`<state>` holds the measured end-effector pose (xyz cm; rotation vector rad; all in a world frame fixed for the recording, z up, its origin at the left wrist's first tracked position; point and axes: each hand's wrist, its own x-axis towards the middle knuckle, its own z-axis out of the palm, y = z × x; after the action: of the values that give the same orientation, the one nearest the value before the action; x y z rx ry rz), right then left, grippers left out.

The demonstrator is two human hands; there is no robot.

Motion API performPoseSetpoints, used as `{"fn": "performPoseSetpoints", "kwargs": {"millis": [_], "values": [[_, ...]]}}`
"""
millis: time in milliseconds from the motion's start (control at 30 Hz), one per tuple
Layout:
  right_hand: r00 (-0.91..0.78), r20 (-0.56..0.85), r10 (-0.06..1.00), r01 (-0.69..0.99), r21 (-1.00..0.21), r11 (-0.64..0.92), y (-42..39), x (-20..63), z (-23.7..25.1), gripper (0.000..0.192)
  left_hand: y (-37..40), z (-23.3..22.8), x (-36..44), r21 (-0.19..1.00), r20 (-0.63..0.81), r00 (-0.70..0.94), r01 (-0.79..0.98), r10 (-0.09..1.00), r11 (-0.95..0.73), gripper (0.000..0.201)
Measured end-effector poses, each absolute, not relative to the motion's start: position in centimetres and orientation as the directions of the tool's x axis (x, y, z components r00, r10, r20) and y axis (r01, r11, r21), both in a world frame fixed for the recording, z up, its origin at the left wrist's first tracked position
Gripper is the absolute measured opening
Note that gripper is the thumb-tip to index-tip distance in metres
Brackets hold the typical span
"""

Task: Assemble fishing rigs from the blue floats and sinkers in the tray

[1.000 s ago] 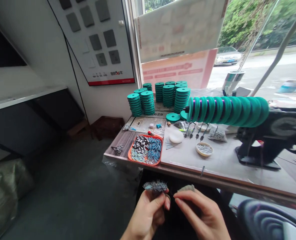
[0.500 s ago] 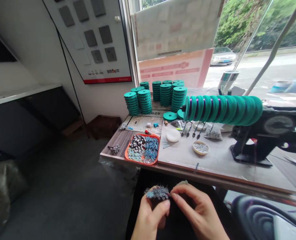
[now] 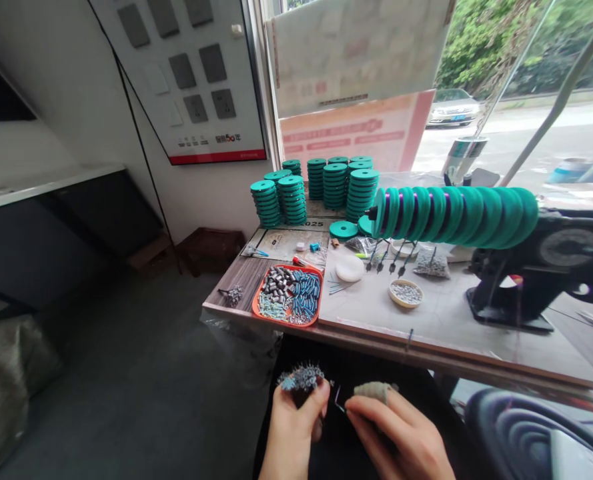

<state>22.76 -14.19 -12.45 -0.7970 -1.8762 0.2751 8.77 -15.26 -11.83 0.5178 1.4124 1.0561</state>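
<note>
Hands being drawn apart since half a second ago | bristly bundle (image 3: 300,379) being gripped upright in closed left hand (image 3: 292,427), likely light and prickly, best held by its base | thin purple wire (image 3: 337,399) being pinched in right hand (image 3: 396,440), beside bundle | orange tray (image 3: 289,295) lying beyond on bench (image 3: 446,320)

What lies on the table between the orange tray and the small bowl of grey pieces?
In the head view, between the orange tray and the small bowl lie a white round lid and a few thin blue wires.

One head-worn view looks forward and down, close over the worktable (image 3: 456,320).
</note>
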Motion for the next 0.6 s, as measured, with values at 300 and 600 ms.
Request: {"fn": "performPoseSetpoints", "kwargs": {"millis": [300, 600], "values": [[-0.283, 0.730, 0.622, 0.422, -0.487, 0.764, -14.3, 22.3, -12.8, 0.011, -15.2, -11.3, 9.1, 0.842, -0.529, -0.227, -0.262, 0.818, 0.472, 0.055], [-0.281, 0.729, 0.625, 0.433, -0.485, 0.760, -14.1, 22.3, -13.5, 0.010, -15.3, -12.4, 8.7, 0.825, -0.552, -0.188, -0.263, 0.813, 0.500, 0.046]]}}
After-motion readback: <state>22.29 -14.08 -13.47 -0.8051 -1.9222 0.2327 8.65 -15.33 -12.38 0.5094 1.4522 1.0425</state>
